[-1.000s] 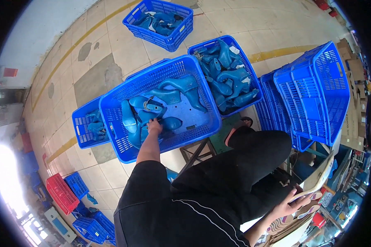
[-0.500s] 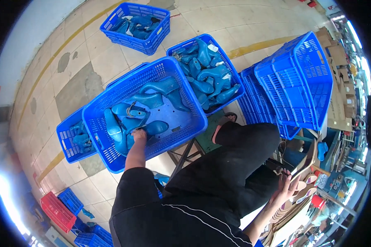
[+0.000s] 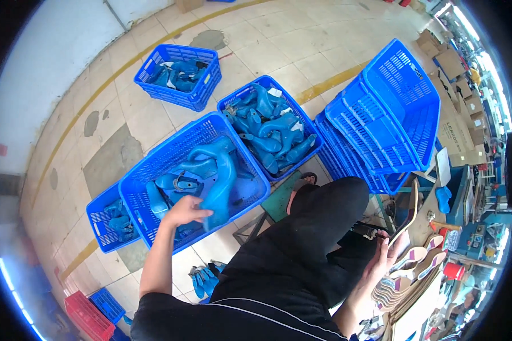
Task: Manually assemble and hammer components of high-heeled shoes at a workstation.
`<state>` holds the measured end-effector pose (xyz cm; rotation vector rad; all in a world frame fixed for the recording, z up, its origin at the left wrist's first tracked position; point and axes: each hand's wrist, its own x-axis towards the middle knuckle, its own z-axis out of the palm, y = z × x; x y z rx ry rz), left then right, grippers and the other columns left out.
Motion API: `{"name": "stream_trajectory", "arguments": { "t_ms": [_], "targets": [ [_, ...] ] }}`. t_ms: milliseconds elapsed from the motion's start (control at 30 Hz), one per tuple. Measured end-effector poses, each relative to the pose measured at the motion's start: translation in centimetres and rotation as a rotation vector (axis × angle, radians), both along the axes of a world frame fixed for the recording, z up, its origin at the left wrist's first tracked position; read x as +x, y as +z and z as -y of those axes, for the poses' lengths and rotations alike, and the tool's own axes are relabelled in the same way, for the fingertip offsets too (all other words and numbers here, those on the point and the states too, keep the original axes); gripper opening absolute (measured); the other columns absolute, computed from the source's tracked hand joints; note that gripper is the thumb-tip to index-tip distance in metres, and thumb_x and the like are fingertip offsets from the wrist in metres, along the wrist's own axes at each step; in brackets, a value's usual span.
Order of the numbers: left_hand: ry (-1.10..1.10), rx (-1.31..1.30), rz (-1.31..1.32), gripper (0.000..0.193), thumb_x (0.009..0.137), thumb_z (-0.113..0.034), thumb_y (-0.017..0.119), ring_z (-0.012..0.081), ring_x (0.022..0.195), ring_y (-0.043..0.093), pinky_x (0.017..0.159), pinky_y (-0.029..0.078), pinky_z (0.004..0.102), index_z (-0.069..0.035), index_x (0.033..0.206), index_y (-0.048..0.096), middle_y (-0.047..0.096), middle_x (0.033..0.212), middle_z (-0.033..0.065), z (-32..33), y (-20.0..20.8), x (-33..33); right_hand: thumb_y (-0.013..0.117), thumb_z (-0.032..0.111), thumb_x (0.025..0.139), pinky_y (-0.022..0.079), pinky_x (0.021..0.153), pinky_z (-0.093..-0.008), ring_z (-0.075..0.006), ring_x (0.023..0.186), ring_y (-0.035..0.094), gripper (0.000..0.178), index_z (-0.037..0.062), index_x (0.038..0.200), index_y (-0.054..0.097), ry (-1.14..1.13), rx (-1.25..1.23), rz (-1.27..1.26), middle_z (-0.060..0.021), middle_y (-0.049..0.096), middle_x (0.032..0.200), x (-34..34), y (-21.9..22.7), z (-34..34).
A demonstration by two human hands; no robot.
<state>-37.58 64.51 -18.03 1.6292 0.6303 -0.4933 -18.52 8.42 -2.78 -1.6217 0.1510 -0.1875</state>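
Blue shoe last [image 3: 222,184] is in the left hand [image 3: 183,212], gripped by its near end, tilted, over the near side of a large blue crate [image 3: 255,196]. Right hand [image 3: 379,262], well apart from the left, is closed on the lower end of a thin curved sole [image 3: 406,220], beside the person's bent knee [image 3: 347,199]. More blue lasts [image 3: 202,150] lie jumbled in the large crate, under and past the held one. Just right of this crate, a second crate [image 3: 305,113] is heaped with lasts, some bearing white patches. Smaller crate [image 3: 99,227] on the left, also with lasts; another [image 3: 202,99] farther off on the tiled floor [image 3: 267,48]. Several lasts [image 3: 202,279] sit low beside the person's left side. Near the right hand, a row of overlapping soles [image 3: 395,290] rests on a work surface. Stacked blue crates [image 3: 375,128] lean past the knee, cardboard boxes [image 3: 458,136] beyond. Red crate [image 3: 87,315] at lower left; red bucket [image 3: 453,271] at right.
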Motion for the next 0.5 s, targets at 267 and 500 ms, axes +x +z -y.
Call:
{"name": "stream_trajectory", "arguments": {
  "t_ms": [267,500],
  "targets": [
    [0.024,0.837,0.639,0.031,0.076,-0.029,0.085,0.0372,0.071,0.069,0.065,0.055,0.0456,-0.002,0.082,0.071,0.069,0.078,0.0167,14.7,16.4,12.6,0.072,0.012,0.102,0.050,0.106,-0.0380,-0.0215,0.111,0.068,0.073,0.0030,0.165,0.036,0.013,0.098,0.071,-0.0131,0.073,0.117,0.1,0.2,1.0],
    [-0.008,0.727,1.022,0.030,0.080,-0.027,0.083,0.0369,0.084,0.070,0.071,0.056,0.0472,-0.002,0.089,0.069,0.069,0.089,0.0165,24.1,23.4,18.8,0.074,0.010,0.099,0.046,0.109,-0.0338,-0.0205,0.119,0.067,0.076,0.0025,0.165,0.037,0.085,0.143,0.077,-0.0159,0.073,0.127,-1.1,0.5,2.4]
  ]
}}
